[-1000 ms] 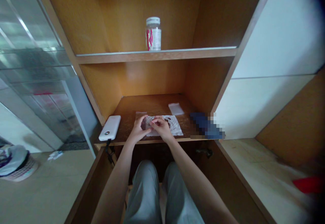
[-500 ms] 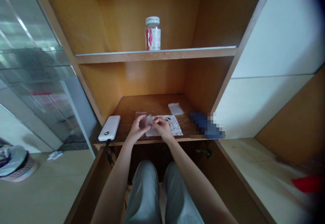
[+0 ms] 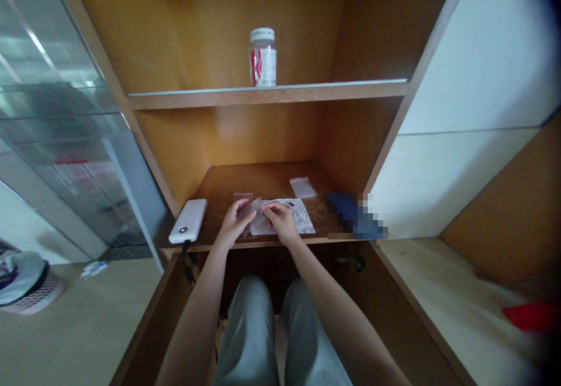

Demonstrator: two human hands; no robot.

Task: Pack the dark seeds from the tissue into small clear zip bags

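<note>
Both hands meet over the front of the dark wooden shelf. My left hand pinches a small clear plastic bag, lifted a little off the wood. My right hand has its fingers closed at the bag's right edge, and what it pinches there is too small to make out. Under the hands lies a white sheet of paper with small dark bits on it. A second small clear bag lies farther back, and another bag's top shows behind my left hand.
A white power bank lies at the shelf's left front, its cable hanging over the edge. A blurred blue thing sits at the right front. A clear jar with a white lid stands on the upper shelf. A glass door hangs at left.
The small clear bag has been lifted off the paper and tilted up between both hands. The hands have shifted slightly towards me.
</note>
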